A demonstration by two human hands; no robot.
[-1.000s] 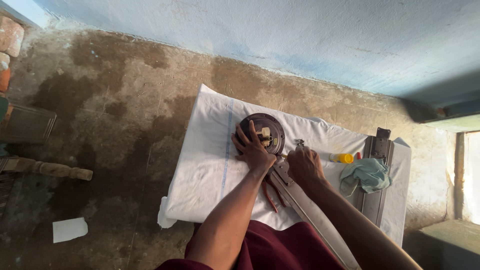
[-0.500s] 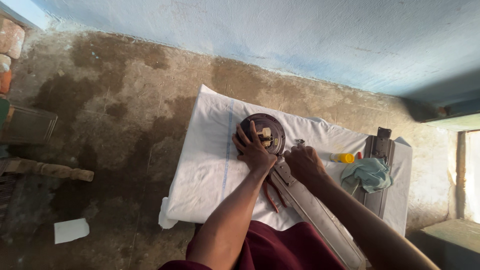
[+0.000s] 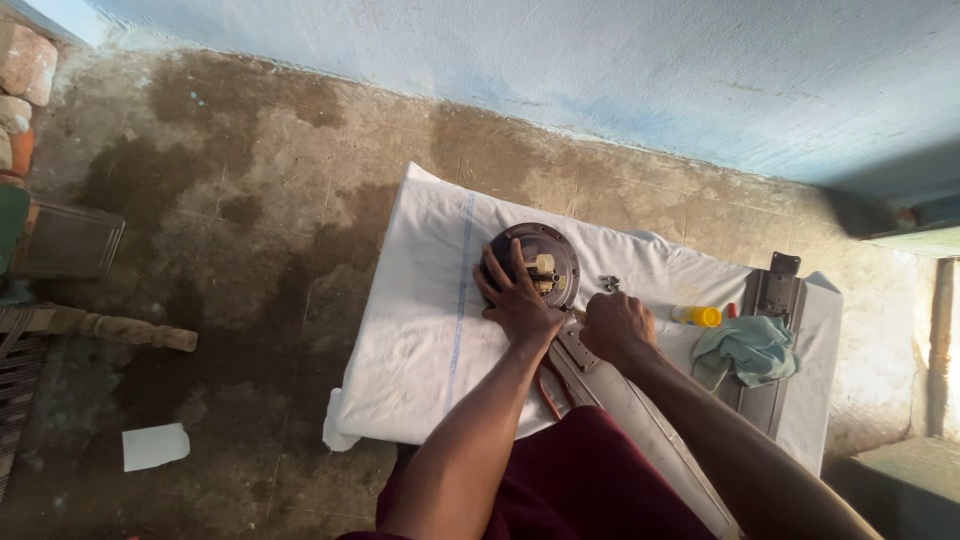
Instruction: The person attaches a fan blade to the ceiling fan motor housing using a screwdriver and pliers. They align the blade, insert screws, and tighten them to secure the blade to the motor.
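Barely anything has moved since a second ago: the left hand [image 3: 518, 302] still lies spread flat on the round dark metal motor housing [image 3: 541, 262] on the white cloth [image 3: 420, 330] over the floor. The right hand [image 3: 617, 326] has shifted slightly, closed in a fist on some small tool I can't make out. Teal rag [image 3: 757, 347] unmoved.

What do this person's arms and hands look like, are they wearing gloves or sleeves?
No gloves and no sleeves show: the left hand and right hand are bare, as are both forearms. No watch, ring or bracelet shows. A dark maroon garment shows beneath the arms.
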